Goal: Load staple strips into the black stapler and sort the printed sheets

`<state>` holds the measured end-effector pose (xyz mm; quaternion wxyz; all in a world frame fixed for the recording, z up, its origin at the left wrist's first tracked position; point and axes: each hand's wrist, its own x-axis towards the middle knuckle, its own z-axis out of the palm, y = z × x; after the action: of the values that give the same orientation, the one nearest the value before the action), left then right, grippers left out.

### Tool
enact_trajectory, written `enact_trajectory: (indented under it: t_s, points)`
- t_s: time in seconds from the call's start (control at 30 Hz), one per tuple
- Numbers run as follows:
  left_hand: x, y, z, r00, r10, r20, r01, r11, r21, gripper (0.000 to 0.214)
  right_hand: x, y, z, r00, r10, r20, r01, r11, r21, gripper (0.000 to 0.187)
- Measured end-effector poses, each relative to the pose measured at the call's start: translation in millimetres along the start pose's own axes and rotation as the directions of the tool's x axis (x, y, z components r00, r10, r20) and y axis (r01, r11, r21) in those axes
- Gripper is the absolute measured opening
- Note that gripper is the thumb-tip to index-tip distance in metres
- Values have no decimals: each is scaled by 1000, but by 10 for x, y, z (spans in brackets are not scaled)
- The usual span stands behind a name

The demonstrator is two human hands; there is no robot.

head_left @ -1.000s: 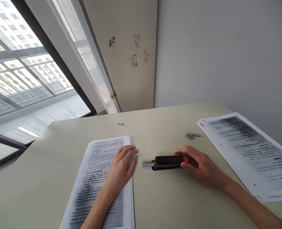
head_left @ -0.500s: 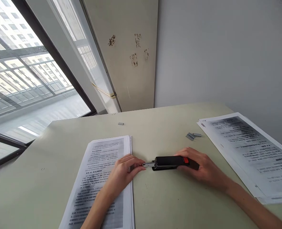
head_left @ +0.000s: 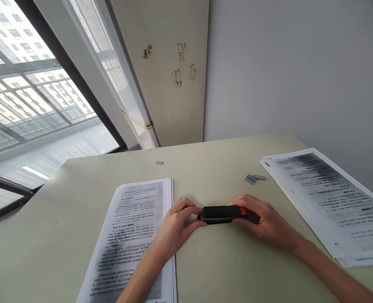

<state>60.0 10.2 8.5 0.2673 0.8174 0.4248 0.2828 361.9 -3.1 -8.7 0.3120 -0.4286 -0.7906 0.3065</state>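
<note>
A black stapler (head_left: 221, 213) with a red patch on top lies sideways just above or on the table. Its right end is wrapped by my right hand (head_left: 256, 215), which is closed around it. At the stapler's left end, the fingertips and thumb of my left hand (head_left: 180, 222) pinch the front, where its metal magazine has slid inside the body. The left forearm crosses a stack of printed paper (head_left: 132, 235). Several grey staple strips (head_left: 251, 179) lie beyond my right hand. One more staple strip (head_left: 159, 162) sits alone above the paper stack.
On the right is another stack of printed sheets (head_left: 325, 206), reaching past the frame's edge. The pale table (head_left: 205, 168) meets a grey wall (head_left: 284, 71) and a stained panel (head_left: 164, 105) at the back. A window (head_left: 41, 97) fills the upper left.
The metal magazine that stuck out of the stapler's left end has gone into the body. My left hand has moved right with it, up to the stapler's front. The right hand's grip stays.
</note>
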Motion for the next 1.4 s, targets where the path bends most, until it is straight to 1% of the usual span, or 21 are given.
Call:
enact_trajectory:
  t_s: [0.07,0.13,0.2,0.27,0.33,0.4,0.5,0.6,0.9,1.07,1.2,1.4]
  points:
    - [-3,-40,-140,998,23,55,-25,999,41,35,-1,1,-3,1000,10,8,-10,1000,11,23]
    - [-21,-106,-298,997,20,77,-27,995,95,44,-5,2,-7,999,41,-1,-41,999,26,26]
    - [-53,-195,-425,998,-44,50,34,981,192,37,-11,6,-7,995,96,-31,-95,994,55,34]
    - [-90,-294,-486,990,-136,-24,137,945,297,26,-19,19,2,979,185,-87,-178,981,79,42]
    - [-121,-376,-480,978,-190,-87,209,912,354,30,-26,41,18,950,272,-155,-265,962,64,40]
    - [-141,-425,-439,973,-203,-112,231,901,367,32,-30,66,31,932,312,-185,-311,950,32,35]
    - [-154,-438,-391,972,-204,-120,235,897,374,31,-26,88,30,951,269,-150,-271,962,8,33]
    - [-156,-424,-393,974,-197,-115,227,900,373,30,-16,81,12,967,226,-120,-229,973,-10,34]
    - [-141,-400,-431,979,-179,-97,203,908,367,28,-13,87,18,969,214,-120,-219,975,-27,32]
    - [-131,-365,-434,975,-191,-111,218,907,359,27,-21,102,16,966,230,-113,-235,972,-27,31]
    - [-129,-370,-431,972,-202,-117,231,908,350,25,-21,101,13,968,222,-117,-227,973,-31,30]
    - [-135,-376,-430,970,-214,-117,241,911,335,22,-21,100,19,963,247,-105,-249,968,-10,30]
